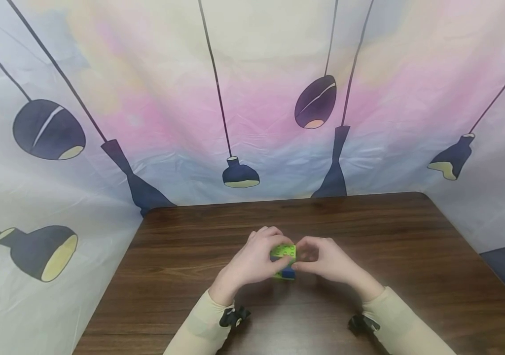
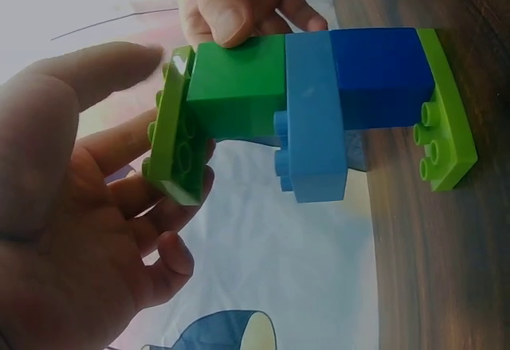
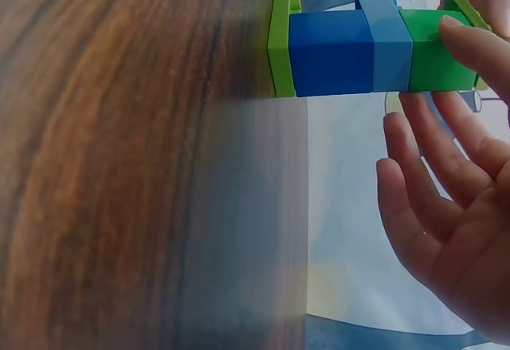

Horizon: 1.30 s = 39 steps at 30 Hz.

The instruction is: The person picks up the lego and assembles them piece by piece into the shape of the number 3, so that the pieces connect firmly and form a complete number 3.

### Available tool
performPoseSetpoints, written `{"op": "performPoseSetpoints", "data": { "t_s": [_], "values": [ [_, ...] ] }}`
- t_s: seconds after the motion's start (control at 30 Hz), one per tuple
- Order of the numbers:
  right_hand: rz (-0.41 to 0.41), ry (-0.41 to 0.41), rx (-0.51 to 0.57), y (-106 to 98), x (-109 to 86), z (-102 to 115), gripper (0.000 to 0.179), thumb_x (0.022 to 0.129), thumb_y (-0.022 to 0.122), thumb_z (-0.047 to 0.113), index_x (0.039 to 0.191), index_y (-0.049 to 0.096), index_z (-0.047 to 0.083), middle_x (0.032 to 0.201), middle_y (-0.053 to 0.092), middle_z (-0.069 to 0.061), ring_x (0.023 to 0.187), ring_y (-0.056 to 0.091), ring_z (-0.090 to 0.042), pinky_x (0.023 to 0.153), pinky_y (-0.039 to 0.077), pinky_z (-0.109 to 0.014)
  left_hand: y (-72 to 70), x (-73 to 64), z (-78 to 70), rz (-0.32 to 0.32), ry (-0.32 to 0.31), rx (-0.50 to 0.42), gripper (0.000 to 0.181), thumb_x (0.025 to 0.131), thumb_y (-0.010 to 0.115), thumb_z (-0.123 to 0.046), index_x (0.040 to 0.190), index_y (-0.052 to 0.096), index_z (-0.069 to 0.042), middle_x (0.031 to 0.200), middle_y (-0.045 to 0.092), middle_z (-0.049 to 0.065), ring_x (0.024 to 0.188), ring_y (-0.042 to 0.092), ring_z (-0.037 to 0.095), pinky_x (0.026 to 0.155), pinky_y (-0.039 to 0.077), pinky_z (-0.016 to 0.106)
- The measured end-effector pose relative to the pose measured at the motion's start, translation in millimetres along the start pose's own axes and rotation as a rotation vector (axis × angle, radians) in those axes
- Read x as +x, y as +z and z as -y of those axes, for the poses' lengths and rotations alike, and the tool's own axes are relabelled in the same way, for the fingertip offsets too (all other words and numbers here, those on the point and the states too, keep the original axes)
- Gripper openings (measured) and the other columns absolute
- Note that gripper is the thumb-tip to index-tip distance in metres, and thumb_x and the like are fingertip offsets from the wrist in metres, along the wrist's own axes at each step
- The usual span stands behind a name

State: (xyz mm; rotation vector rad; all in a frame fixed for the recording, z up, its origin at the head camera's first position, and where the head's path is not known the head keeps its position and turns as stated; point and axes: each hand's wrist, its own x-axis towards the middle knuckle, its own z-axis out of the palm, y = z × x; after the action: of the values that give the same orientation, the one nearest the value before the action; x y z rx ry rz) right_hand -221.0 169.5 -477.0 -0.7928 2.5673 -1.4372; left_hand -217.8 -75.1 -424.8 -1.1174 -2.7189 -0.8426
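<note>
A stack of toy building bricks stands upright on the table between my hands. From the table up come a flat lime brick, a dark blue brick, an overhanging light blue brick, a green brick and another flat lime brick with studs. My left hand curves round the top lime brick, thumb on the near side and fingers beyond; its exact contact is partly hidden. My right hand pinches the green brick between thumb and fingers, its other fingers spread.
The brown wood-grain table has rounded far corners. Behind it hangs a pastel cloth printed with dark lamps. Dark straps sit at both wrists over pale sleeves.
</note>
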Motion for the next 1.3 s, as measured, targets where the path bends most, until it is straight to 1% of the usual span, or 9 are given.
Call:
{"op": "performPoseSetpoints", "data": {
  "t_s": [0.1, 0.27, 0.5, 0.6, 0.77, 0.87, 1.03, 1.2, 1.3],
  "values": [
    [-0.002, 0.004, -0.002, 0.4, -0.2, 0.2, 0.028, 0.091, 0.088, 0.037, 0.112, 0.073, 0.027, 0.105, 0.076, 0.014, 0.097, 0.074, -0.010, 0.083, 0.060, -0.033, 2.2, 1.8, 0.5, -0.014, 0.001, -0.018, 0.020, 0.100, 0.078, -0.031, 0.115, 0.080, -0.017, 0.106, 0.066, -0.007, 0.102, 0.057, 0.012, 0.088, 0.043, 0.038],
    [-0.005, 0.006, -0.013, 0.1, -0.1, -0.2, 0.027, 0.091, 0.088, 0.037, 0.111, 0.073, 0.028, 0.104, 0.076, 0.015, 0.098, 0.074, -0.011, 0.083, 0.060, -0.033, 3.6, 3.7, 0.3, -0.026, 0.020, -0.032, 0.018, 0.100, 0.079, -0.026, 0.113, 0.081, -0.014, 0.105, 0.067, -0.004, 0.099, 0.058, 0.014, 0.089, 0.048, 0.040],
    [-0.008, 0.013, -0.029, 0.1, -0.1, 1.0, 0.025, 0.091, 0.088, 0.039, 0.109, 0.074, 0.028, 0.102, 0.076, 0.016, 0.096, 0.073, -0.009, 0.083, 0.059, -0.034, 3.7, 3.6, 1.2, -0.023, 0.036, -0.039, 0.019, 0.099, 0.080, -0.025, 0.114, 0.082, -0.013, 0.098, 0.062, -0.005, 0.092, 0.054, 0.015, 0.080, 0.048, 0.031],
    [-0.014, 0.008, -0.039, 0.3, -0.2, 1.2, 0.024, 0.091, 0.088, 0.038, 0.108, 0.074, 0.028, 0.102, 0.076, 0.017, 0.096, 0.073, -0.009, 0.085, 0.059, -0.034, 4.6, 4.2, 2.7, -0.020, 0.033, -0.051, 0.019, 0.099, 0.081, -0.026, 0.112, 0.082, -0.013, 0.095, 0.059, -0.007, 0.091, 0.052, 0.013, 0.079, 0.047, 0.029],
    [-0.018, 0.003, -0.049, 1.1, -0.4, 0.6, 0.023, 0.090, 0.088, 0.038, 0.107, 0.074, 0.029, 0.102, 0.075, 0.018, 0.098, 0.073, -0.009, 0.087, 0.058, -0.035, 4.6, 5.2, 5.7, 0.003, 0.006, -0.091, 0.018, 0.097, 0.083, -0.025, 0.111, 0.082, -0.013, 0.093, 0.056, -0.010, 0.091, 0.050, 0.011, 0.078, 0.048, 0.027],
    [-0.021, 0.002, -0.054, 1.2, -0.6, 0.4, 0.023, 0.090, 0.088, 0.039, 0.106, 0.075, 0.030, 0.101, 0.075, 0.019, 0.098, 0.072, -0.009, 0.088, 0.058, -0.035, 4.3, 6.5, 6.5, 0.009, 0.016, -0.090, 0.018, 0.097, 0.083, -0.024, 0.110, 0.081, -0.013, 0.093, 0.057, -0.010, 0.091, 0.050, 0.011, 0.080, 0.047, 0.028],
    [-0.026, -0.005, -0.061, 0.4, -0.5, 1.5, 0.022, 0.091, 0.088, 0.038, 0.106, 0.075, 0.030, 0.100, 0.075, 0.019, 0.098, 0.072, -0.008, 0.089, 0.057, -0.037, 3.7, 6.9, 4.9, 0.001, 0.033, -0.036, 0.019, 0.097, 0.083, -0.025, 0.111, 0.081, -0.013, 0.093, 0.058, -0.009, 0.091, 0.050, 0.012, 0.084, 0.043, 0.033],
    [-0.027, -0.006, -0.066, 0.3, -0.3, 1.9, 0.021, 0.091, 0.088, 0.037, 0.105, 0.075, 0.030, 0.100, 0.074, 0.020, 0.099, 0.072, -0.009, 0.091, 0.057, -0.038, 3.8, 4.9, 0.9, -0.009, 0.023, 0.076, 0.020, 0.098, 0.081, -0.032, 0.112, 0.081, -0.018, 0.093, 0.055, -0.012, 0.090, 0.049, 0.011, 0.079, 0.039, 0.031],
    [-0.022, -0.006, -0.061, 0.6, -0.2, 1.7, 0.020, 0.090, 0.088, 0.036, 0.105, 0.075, 0.029, 0.101, 0.075, 0.019, 0.099, 0.072, -0.010, 0.091, 0.057, -0.038, 4.4, 4.0, -0.4, -0.021, 0.022, 0.115, 0.019, 0.099, 0.080, -0.035, 0.111, 0.081, -0.020, 0.093, 0.055, -0.012, 0.089, 0.050, 0.010, 0.077, 0.039, 0.030]
  ]
}}
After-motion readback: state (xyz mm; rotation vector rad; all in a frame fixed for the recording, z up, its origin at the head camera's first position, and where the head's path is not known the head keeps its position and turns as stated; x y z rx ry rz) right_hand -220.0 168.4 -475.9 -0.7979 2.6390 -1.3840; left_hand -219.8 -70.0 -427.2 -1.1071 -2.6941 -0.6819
